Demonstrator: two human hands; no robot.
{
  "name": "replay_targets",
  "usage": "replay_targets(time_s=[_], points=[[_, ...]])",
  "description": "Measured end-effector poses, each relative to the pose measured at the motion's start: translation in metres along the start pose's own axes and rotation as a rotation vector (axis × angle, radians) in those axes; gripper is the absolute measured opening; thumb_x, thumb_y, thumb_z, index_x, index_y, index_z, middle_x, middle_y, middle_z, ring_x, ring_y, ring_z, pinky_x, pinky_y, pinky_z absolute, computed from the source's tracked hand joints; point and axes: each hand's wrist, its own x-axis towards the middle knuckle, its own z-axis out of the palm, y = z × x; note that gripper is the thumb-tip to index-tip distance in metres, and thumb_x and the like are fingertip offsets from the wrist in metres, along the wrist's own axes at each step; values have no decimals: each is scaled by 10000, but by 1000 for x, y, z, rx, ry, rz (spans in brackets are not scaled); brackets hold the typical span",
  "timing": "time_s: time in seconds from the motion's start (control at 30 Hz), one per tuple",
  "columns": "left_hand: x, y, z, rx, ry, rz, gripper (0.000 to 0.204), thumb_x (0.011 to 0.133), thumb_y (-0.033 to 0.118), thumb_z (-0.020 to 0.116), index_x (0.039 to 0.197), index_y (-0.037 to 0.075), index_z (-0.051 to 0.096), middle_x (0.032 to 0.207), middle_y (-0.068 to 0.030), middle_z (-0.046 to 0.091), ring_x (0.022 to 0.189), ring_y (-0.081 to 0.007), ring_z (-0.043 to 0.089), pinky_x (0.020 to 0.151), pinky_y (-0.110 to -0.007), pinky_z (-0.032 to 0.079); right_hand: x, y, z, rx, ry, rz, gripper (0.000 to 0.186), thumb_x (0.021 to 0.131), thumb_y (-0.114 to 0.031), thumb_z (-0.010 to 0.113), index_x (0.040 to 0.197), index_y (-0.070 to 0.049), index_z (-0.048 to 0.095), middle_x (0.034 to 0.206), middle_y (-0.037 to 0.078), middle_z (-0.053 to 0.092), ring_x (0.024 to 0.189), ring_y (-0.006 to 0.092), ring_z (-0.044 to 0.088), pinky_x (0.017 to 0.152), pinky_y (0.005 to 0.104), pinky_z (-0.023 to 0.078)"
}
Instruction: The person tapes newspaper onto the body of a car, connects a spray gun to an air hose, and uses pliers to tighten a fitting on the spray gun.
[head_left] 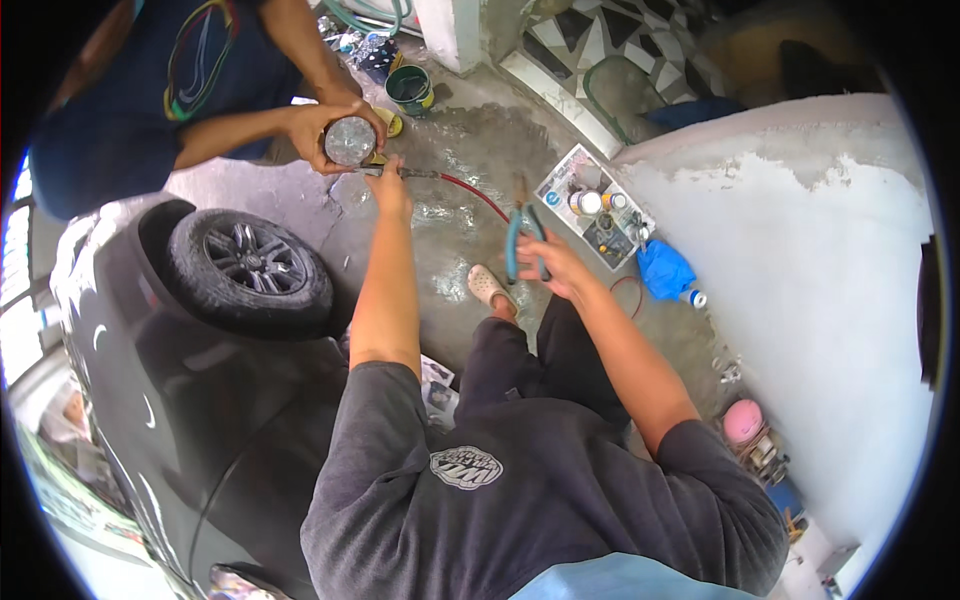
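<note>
My left hand (386, 182), reaching forward, is closed around the metal end fitting (415, 173) of a red air hose (474, 192). Just beyond it, another person's hands (310, 132) hold a round, grey metal cup (350, 141). A small brassy part shows between that cup and my fingers; how they join is hidden. In my right hand (556, 264) is a pair of pliers (519, 240) with blue handles, jaws pointing away from me. The red hose curves toward the pliers and passes behind them.
A dark car (240, 400) with its front wheel (250, 265) stands on the left. Newspaper (580, 180) with small cans lies by the white wall (780, 220), near a blue plastic bag (665, 270). A green bucket (410, 88) stands ahead; a pink round object (743, 421) sits at right.
</note>
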Motion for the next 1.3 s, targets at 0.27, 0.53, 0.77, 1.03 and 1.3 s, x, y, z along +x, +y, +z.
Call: replay_targets(time_s=[0.27, 0.53, 0.77, 1.03, 1.3], points=[[-27, 21, 55, 207, -17, 7, 732, 892, 285, 743, 1459, 87, 325, 1266, -91, 507, 1099, -172, 516, 955, -446, 411, 120, 20, 28, 204, -190, 272, 282, 900, -268, 589, 1086, -57, 599, 1174, 126, 648, 1169, 308, 605, 941, 626, 438], [-100, -19, -9, 899, -387, -496, 418, 1013, 277, 520, 1320, -2, 467, 1155, -130, 659, 902, -205, 663, 688, -352, 542, 147, -15, 33, 21, -120, 288, 179, 870, -175, 617, 1012, -65, 614, 1008, 56, 627, 928, 176, 632, 740, 365, 536], [-128, 15, 28, 1007, -344, -237, 218, 989, 105, 426, 1167, -18, 449, 758, -101, 574, 483, -142, 503, 449, -313, 428, 134, -43, 23, -29, -244, 316, 125, 837, -186, 609, 855, -76, 551, 718, 12, 504, 569, 107, 472, 475, 273, 354], [-121, -10, 24, 825, -522, -491, 361, 1012, 177, 496, 1320, -11, 479, 1161, -156, 615, 1090, -265, 606, 950, -396, 471, 69, -47, 30, -718, -180, -111, 496, 868, -189, 651, 1269, 10, 437, 1192, 281, 588, 1000, 458, 637, 824, 516, 515], [-122, -10, 95, 310, -530, -787, 609, 1003, 266, 519, 1502, 12, 277, 1453, -220, 460, 1352, -376, 480, 1121, -469, 400, 56, -49, 38, -926, 119, -138, 439, 879, -214, 663, 1169, 12, 422, 1152, 276, 571, 866, 442, 662, 672, 529, 543]])
